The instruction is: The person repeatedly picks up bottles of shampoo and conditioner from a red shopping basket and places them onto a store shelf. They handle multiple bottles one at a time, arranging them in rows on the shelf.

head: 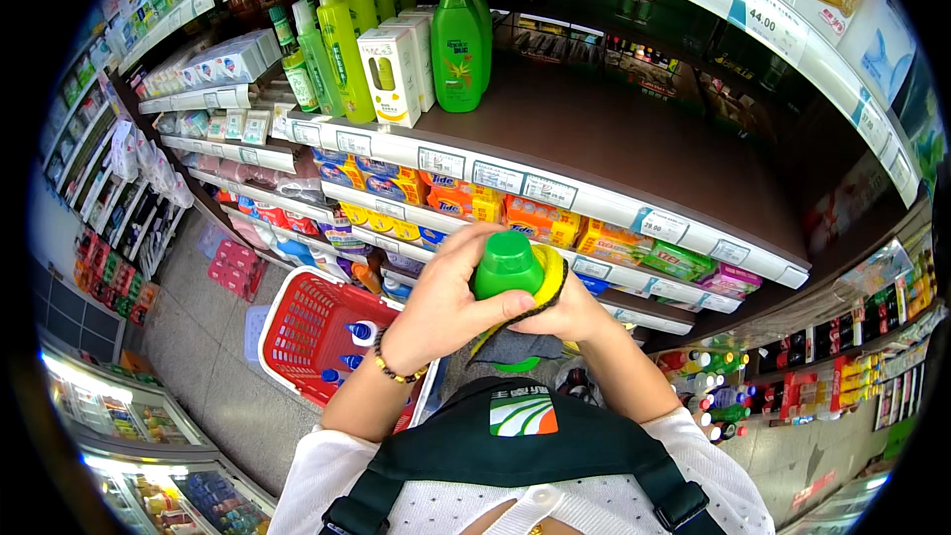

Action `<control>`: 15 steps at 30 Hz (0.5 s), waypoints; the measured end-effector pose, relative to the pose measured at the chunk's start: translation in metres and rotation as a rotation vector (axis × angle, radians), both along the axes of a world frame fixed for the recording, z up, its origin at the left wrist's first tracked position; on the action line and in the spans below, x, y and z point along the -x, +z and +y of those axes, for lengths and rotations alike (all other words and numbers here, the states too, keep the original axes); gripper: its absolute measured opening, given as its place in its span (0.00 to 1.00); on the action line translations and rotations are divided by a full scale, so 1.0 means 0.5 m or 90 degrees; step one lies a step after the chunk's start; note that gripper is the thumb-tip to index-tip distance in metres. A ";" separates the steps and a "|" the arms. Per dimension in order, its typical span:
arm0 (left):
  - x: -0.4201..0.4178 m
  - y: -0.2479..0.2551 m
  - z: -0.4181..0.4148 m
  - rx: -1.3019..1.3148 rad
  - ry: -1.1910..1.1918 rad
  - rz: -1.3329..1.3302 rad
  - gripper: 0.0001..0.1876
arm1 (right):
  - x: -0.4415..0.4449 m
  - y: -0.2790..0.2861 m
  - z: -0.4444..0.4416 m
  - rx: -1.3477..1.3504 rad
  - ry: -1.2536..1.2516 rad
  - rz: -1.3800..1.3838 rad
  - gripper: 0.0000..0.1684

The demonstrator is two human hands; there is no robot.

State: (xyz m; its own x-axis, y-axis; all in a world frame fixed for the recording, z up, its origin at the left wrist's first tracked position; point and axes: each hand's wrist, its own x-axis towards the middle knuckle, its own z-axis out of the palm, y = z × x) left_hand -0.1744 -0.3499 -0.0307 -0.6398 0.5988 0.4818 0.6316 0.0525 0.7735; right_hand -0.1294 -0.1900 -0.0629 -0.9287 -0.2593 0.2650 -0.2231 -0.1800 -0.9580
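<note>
A green shampoo bottle with a green cap (pixel 508 267) is upright between my hands, in front of the shelf. My left hand (pixel 446 297), with a beaded bracelet at its wrist, grips the bottle's side. Around the bottle's other side my right hand (pixel 561 308) holds a yellow and grey cloth (pixel 551 275) with a dark edge against it. Similar green shampoo bottles (pixel 457 52) stand on the brown shelf board (pixel 631 126), beside white boxes (pixel 390 78) and tall yellow-green pump or spray bottles (pixel 343 52).
Below the board, lower shelves hold boxed orange Tide packs (pixel 539 217). At the lower left, a red shopping basket (pixel 297 327) holds several bottles with blue caps. Drink bottles (pixel 706 386) stand low at the right. Price-tag rails (pixel 550 189) edge the shelves.
</note>
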 end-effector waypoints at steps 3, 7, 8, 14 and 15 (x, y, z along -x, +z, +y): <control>-0.006 -0.013 0.005 -0.156 -0.076 -0.242 0.24 | 0.013 0.003 0.002 -0.014 0.062 -0.006 0.36; 0.022 -0.019 0.000 -0.149 -0.107 -0.192 0.24 | 0.031 -0.046 -0.004 0.045 0.119 -0.068 0.37; 0.028 -0.019 -0.003 -0.138 -0.110 -0.189 0.24 | 0.031 -0.055 -0.011 0.072 0.134 -0.084 0.38; 0.046 -0.017 -0.010 -0.372 -0.138 -0.399 0.19 | 0.022 -0.093 -0.032 0.134 0.195 -0.150 0.43; 0.049 -0.022 -0.011 -0.397 -0.127 -0.393 0.19 | 0.025 -0.091 -0.034 0.136 0.173 -0.163 0.42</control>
